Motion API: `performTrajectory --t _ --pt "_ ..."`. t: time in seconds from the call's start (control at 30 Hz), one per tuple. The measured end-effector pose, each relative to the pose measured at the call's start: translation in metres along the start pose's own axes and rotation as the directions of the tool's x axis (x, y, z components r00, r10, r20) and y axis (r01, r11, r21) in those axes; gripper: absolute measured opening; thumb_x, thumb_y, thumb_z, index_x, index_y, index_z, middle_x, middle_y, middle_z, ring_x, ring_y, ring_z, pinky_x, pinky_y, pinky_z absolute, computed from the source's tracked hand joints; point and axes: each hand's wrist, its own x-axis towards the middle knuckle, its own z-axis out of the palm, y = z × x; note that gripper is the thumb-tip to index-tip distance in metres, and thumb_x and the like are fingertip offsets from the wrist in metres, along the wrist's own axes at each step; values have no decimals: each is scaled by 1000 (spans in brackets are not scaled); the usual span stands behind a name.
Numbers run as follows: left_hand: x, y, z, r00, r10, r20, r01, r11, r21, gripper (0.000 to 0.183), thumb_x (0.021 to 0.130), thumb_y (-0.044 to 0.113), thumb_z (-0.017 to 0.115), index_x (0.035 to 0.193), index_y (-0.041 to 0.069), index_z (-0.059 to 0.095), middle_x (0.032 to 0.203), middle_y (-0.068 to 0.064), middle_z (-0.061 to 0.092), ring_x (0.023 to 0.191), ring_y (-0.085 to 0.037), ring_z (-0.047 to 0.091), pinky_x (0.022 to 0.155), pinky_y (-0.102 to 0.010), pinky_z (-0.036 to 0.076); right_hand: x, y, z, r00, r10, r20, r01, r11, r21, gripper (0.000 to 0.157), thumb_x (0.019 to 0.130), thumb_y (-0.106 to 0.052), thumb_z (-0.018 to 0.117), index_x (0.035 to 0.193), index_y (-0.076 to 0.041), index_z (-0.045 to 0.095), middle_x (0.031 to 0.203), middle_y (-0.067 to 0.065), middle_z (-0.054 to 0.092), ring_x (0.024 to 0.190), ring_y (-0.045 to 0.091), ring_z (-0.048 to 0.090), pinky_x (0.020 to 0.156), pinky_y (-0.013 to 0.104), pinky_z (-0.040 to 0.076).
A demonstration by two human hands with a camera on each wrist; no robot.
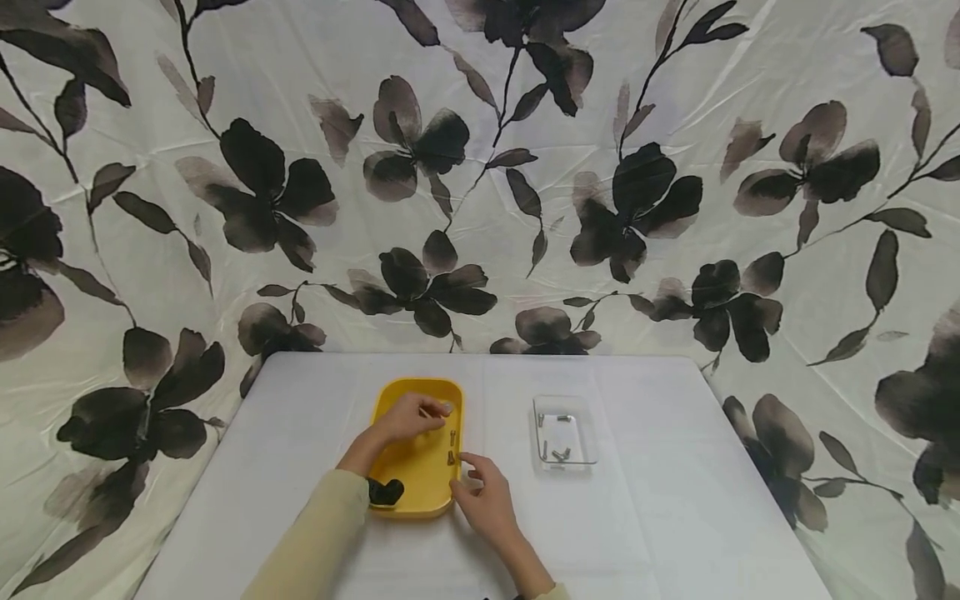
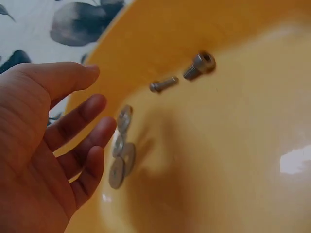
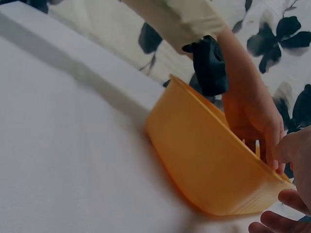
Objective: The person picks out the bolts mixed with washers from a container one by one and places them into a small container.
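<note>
My left hand [image 1: 405,418] reaches into the far part of a yellow tray [image 1: 417,510], thumb and fingers parted with no object between them. In the left wrist view its fingertips are close beside several flat metal washers [image 2: 116,172] that lie grouped at the tray's end. Two screws, a thin one [image 2: 164,84] and a thicker socket-head one [image 2: 200,65], lie along the side wall. At the tray's right rim is my right hand [image 1: 487,500], its thumb and fingers loosely spread and holding nothing; only part of this hand shows in the right wrist view.
A clear plastic box [image 1: 588,458] with several small screws [image 1: 561,455] stands to the right of the tray. Both rest on a white-covered table [image 1: 660,500]. A flower-patterned cloth [image 1: 525,208] hangs behind. A black band [image 1: 386,492] is on my left wrist.
</note>
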Motion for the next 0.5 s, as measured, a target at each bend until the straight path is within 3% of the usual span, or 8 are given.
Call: performTrajectory --t 0.13,0.3,0.5 --pt "9 -9 0 997 56 50 -59 996 64 19 87 14 74 104 6 74 85 2 66 73 -15 57 64 -29 50 0 1 1 1000 10 4 -10 1000 6 43 88 -14 70 129 -5 59 127 10 59 104 26 61 76 26 53" --pt "15 -18 2 993 77 92 -85 993 81 16 85 8 74 100 9 75 76 3 63 65 -15 54 59 -28 49 1 2 4 1000 -17 24 17 1000 11 45 88 -18 71 129 -4 58 127 13 58 105 29 61 77 30 54" --pt "18 -29 8 981 128 142 -145 982 117 15 85 8 75 99 13 76 80 7 63 70 -13 54 65 -27 49 0 4 11 998 23 52 -22 999 -29 46 88 -18 71 131 -7 57 128 12 58 103 25 62 82 30 52"
